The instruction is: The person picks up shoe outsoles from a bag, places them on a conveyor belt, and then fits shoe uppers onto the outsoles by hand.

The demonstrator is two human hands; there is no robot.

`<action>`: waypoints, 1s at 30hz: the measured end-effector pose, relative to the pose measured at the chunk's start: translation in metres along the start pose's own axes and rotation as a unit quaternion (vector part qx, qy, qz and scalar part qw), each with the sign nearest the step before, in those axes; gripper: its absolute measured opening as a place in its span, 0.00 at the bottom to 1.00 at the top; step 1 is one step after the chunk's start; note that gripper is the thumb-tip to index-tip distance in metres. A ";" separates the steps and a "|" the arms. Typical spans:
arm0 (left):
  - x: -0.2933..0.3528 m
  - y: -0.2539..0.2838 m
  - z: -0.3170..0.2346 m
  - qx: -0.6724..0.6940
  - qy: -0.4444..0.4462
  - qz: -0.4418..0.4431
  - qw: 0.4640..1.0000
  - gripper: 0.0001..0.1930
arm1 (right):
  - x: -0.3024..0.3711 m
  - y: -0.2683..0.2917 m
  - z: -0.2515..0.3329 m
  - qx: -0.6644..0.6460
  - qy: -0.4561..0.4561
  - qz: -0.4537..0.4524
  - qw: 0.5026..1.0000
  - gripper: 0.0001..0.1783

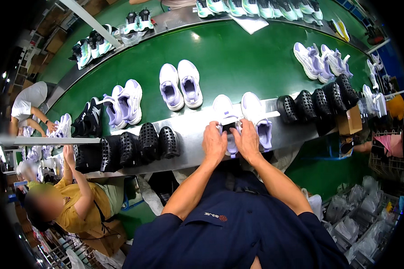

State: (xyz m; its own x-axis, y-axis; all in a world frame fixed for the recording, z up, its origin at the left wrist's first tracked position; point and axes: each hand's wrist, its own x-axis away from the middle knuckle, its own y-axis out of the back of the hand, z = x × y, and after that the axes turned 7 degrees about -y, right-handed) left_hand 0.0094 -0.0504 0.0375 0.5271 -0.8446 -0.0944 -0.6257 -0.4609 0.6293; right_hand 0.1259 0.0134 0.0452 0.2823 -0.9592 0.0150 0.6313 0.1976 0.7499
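Note:
In front of me a white and lavender sneaker [223, 106] rests on the metal ledge, toe pointing away. My left hand [214, 142] grips the left side of its collar, and my right hand [247, 140] grips the right side. Between my fingers lies a white strap across the top, with the dark opening below it. Close by on the right stands the matching sneaker [252, 107], its white strap sticking out to the right. My fingertips are partly hidden by the shoe and the strap.
Black shoe-shaped forms with holes [148, 140] line the ledge on the left, more black forms [305, 106] on the right. A white-lavender pair [169, 85] stands on the green belt [242, 58]. A person in yellow [76, 197] sits at left; another person [29, 101] reaches in beyond.

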 end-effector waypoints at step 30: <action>0.005 -0.022 -0.042 -0.202 -0.180 0.217 0.938 0.12 | 0.030 0.059 -0.061 -0.172 -0.161 0.049 0.971 0.18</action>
State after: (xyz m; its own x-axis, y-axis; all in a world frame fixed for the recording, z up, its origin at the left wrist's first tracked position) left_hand 0.0500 -0.0333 0.0556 -0.0012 -0.9995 0.0303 -0.4297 0.0279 0.9025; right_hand 0.2154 0.0083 0.0494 0.1476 -0.9350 0.3224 0.8321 0.2936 0.4706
